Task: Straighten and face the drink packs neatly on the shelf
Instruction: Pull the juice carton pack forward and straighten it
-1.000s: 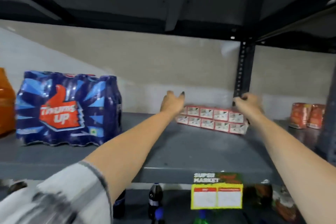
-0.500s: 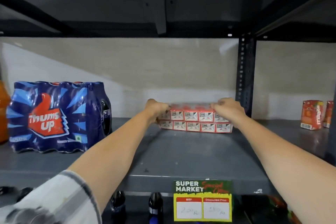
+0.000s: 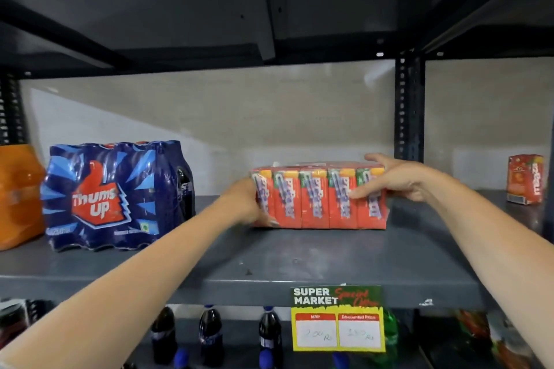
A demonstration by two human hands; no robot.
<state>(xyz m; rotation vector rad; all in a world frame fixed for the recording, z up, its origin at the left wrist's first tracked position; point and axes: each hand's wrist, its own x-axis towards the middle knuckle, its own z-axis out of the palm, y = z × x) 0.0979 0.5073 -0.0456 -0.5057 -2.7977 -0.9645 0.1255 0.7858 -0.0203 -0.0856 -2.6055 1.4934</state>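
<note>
A shrink-wrapped pack of red juice cartons point(image 3: 317, 199) stands upright near the middle of the grey shelf point(image 3: 299, 260), its printed fronts toward me. My left hand point(image 3: 245, 202) grips its left end, fingers wrapped around the lower corner. My right hand point(image 3: 392, 178) holds the right end, thumb on top and fingers across the front. To the left stands a blue Thums Up bottle pack point(image 3: 115, 195), logo facing out.
An orange bottle pack point(image 3: 18, 198) sits at the far left. A single red juice carton point(image 3: 526, 178) stands at the far right, beyond the upright post point(image 3: 409, 111). A price tag point(image 3: 337, 319) hangs on the shelf edge. Dark bottles point(image 3: 209, 335) fill the shelf below.
Both hands closed on the carton pack, which lay flat at the back, tipped it upright with fronts facing out and drew it forward.
</note>
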